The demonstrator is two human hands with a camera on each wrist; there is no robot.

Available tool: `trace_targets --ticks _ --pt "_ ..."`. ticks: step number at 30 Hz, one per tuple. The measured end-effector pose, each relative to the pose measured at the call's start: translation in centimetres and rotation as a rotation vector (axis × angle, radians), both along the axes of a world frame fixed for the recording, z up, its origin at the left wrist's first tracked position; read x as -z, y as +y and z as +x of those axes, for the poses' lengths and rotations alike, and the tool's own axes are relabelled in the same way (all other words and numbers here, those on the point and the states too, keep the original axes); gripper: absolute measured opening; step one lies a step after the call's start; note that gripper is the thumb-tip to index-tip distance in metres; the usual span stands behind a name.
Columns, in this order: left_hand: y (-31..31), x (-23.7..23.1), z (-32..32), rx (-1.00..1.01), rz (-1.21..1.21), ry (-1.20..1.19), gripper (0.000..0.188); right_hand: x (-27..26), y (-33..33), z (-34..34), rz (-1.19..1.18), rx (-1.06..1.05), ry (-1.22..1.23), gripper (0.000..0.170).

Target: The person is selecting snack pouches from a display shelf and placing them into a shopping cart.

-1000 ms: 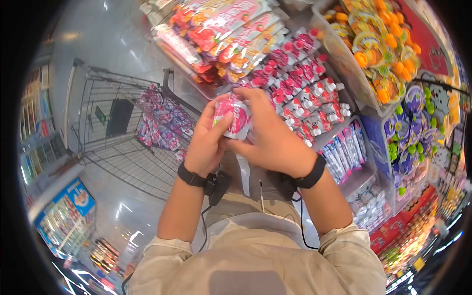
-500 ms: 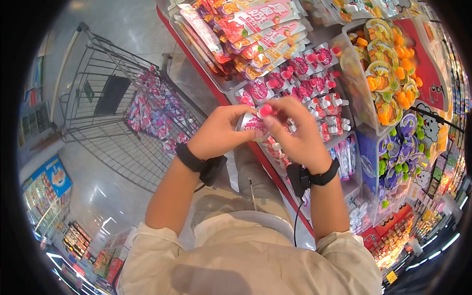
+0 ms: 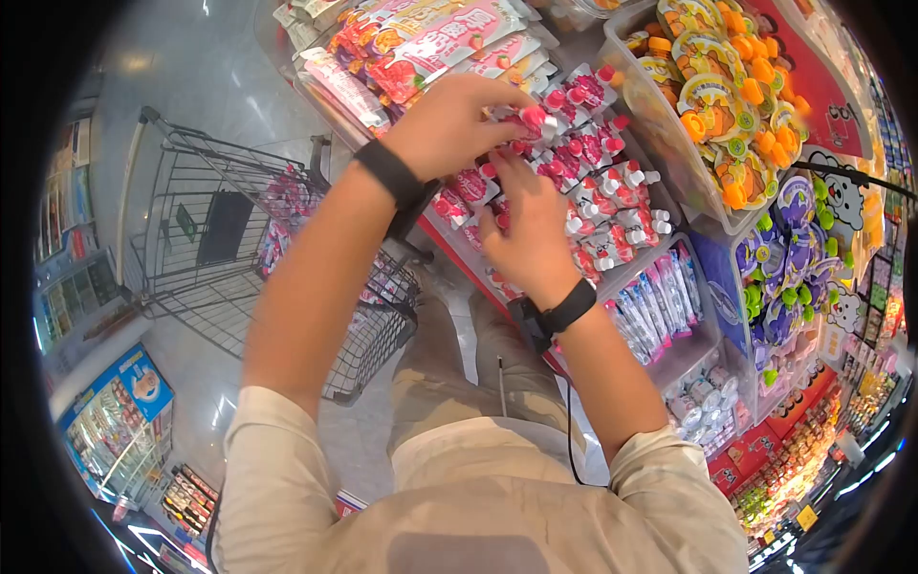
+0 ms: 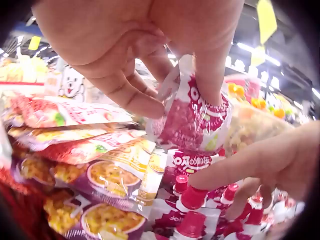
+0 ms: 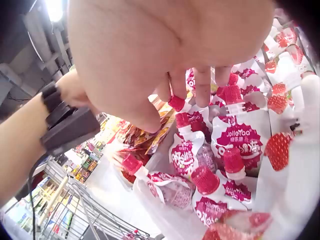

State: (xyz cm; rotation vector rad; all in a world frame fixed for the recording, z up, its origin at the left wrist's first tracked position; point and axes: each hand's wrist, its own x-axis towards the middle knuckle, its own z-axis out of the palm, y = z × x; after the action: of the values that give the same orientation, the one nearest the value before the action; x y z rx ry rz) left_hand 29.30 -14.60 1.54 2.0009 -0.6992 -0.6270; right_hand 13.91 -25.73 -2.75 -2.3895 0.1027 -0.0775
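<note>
My left hand [image 3: 459, 129] reaches over the display and pinches a spouted jelly pouch [image 4: 182, 117] with white and magenta print between thumb and fingers. Below and beside it, my right hand [image 3: 531, 234] reaches in among rows of similar jelly pouches [image 5: 240, 140] with pink caps. In the left wrist view its extended index finger lies at a pink cap [image 4: 195, 197]. From the right wrist, the fingertips show right beside another pink cap [image 5: 177, 103], partly hidden behind the palm.
Flat snack bags [image 3: 445, 43] are stacked left of the pouches. White-capped strawberry pouches [image 3: 622, 215] lie to the right, with bins of orange-capped pouches [image 3: 717, 105] and purple packs [image 3: 794, 239] beyond. A wire shopping cart [image 3: 172, 230] holding many packs stands at the left.
Both hands were together on a pouch in front of the body. The left hand has moved forward over the display with a pouch; the right hand has come down among the pink-capped pouches.
</note>
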Motion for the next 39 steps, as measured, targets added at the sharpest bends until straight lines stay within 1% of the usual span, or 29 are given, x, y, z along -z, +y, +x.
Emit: trace_targets --ticks 1,2,3,5,6,7,9,10,12,13,15,16,18,19,21,22,24,25,27,28,30,31,32,33,35,36,37,38,39 --pt "-0.8 0.6 0.6 0.155 0.027 -0.139 0.022 0.0 0.2 -0.3 -0.038 0.008 -0.027 0.068" --pt "-1.3 1.1 0.9 0.244 0.018 -0.134 0.021 -0.2 0.3 -0.5 -0.065 0.009 -0.012 0.069" --pt "-1.9 1.6 1.3 0.254 0.024 -0.133 0.021 -0.2 0.2 -0.6 -0.058 0.018 -0.012 0.069" --pt "-2.8 1.9 1.8 0.397 0.206 -0.164 0.02 -0.2 0.1 -0.8 0.001 0.009 0.002 0.064" --pt "-3.1 2.0 2.1 0.439 0.225 -0.229 0.021 -0.4 0.0 -0.9 0.012 0.021 -0.002 0.064" --pt "-3.3 1.6 2.2 0.452 0.235 -0.232 0.021 -0.8 -0.1 -1.1 -0.012 0.024 -0.002 0.062" --pt "-3.9 0.7 2.3 0.454 0.388 -0.114 0.024 -1.1 -0.3 -1.5 -0.029 0.043 0.001 0.059" --pt "-4.4 0.3 2.2 0.467 0.392 -0.114 0.024 -1.1 -0.4 -1.8 -0.054 0.078 -0.009 0.056" --pt "-4.9 -0.6 2.1 0.432 0.577 -0.042 0.025 -1.4 -0.7 -2.1 -0.077 0.114 -0.02 0.054" --pt "-4.8 0.1 2.1 0.436 0.58 -0.044 0.025 -1.7 -0.8 -2.1 -0.08 0.129 -0.022 0.051" --pt "-4.1 2.3 2.5 0.481 0.406 -0.358 0.023 -2.2 -1.0 -2.0 -0.082 0.147 -0.031 0.048" --pt "-3.8 2.0 2.3 0.483 0.407 -0.36 0.023 -2.5 -1.2 -2.2 -0.073 0.112 -0.013 0.045" --pt "-2.8 1.6 1.2 0.224 0.12 -0.46 0.021 -3.1 -1.6 -2.6 -0.067 0.076 0.006 0.042" --pt "-2.2 1.0 0.5 0.223 0.115 -0.458 0.021 -3.5 -1.8 -2.9 -0.049 0.058 0.01 0.039" --pt "-0.7 -0.6 -1.4 0.105 0.175 -0.491 0.02 -3.4 -2.0 -3.1 -0.037 0.038 0.017 0.037" --pt "-0.2 -1.2 -2.8 0.097 0.171 -0.486 0.02 -3.1 -2.1 -3.1 -0.03 -0.008 0.002 0.037" --pt "1.0 -2.2 -5.5 -0.118 0.112 0.007 0.021 -2.6 -2.0 -2.6 -0.029 -0.064 -0.013 0.037" --pt "1.5 -1.2 -6.6 -0.099 0.094 -0.052 0.022 -2.4 -2.1 -2.1 -0.086 -0.099 -0.013 0.038" --pt "1.2 0.9 -8.6 -0.166 -0.023 -0.043 0.023 -1.6 -2.0 -0.8 -0.153 -0.149 -0.014 0.038" --pt "0.7 2.2 -9.0 -0.171 -0.057 -0.079 0.029 -1.0 -2.3 -0.2 -0.15 -0.1 -0.028 0.038" --pt "-0.9 3.0 -9.5 -0.256 -0.128 -0.104 0.032 -1.3 -2.5 0.5 -0.118 -0.043 -0.013 0.039" --pt "-1.6 3.2 -9.7 -0.325 -0.183 -0.13 0.035 -1.4 -2.6 0.5 -0.134 -0.068 -0.007 0.039" --pt "-1.7 3.2 -9.7 -0.294 -0.175 -0.058 0.037 -1.5 -2.6 0.4 -0.156 -0.049 -0.005 0.039" --pt "-0.9 3.1 -9.8 -0.318 -0.185 -0.057 0.037 -1.6 -2.2 0.2 -0.173 -0.029 -0.008 0.04" --pt "-0.1 2.5 -10.1 -0.302 -0.217 0.047 0.037 -2.1 -2.4 -0.4 -0.192 -0.07 -0.042 0.039" --pt "1.2 2.1 -10.8 -0.3 -0.249 -0.014 0.034 -2.3 -2.1 -0.7 -0.181 -0.033 -0.025 0.039" --pt "2.5 1.5 -11.6 -0.326 -0.263 -0.013 0.034 -2.4 -2.3 -0.7 -0.17 0.004 -0.002 0.039" --pt "4.0 0.8 -12.4 -0.323 -0.29 0.007 0.03 -2.0 -2.6 -0.5 -0.186 0.019 -0.033 0.038" --pt "6.0 0.2 -13.4 -0.316 -0.319 0.027 0.027 -1.6 -2.4 -0.2 -0.201 -0.002 -0.034 0.038"
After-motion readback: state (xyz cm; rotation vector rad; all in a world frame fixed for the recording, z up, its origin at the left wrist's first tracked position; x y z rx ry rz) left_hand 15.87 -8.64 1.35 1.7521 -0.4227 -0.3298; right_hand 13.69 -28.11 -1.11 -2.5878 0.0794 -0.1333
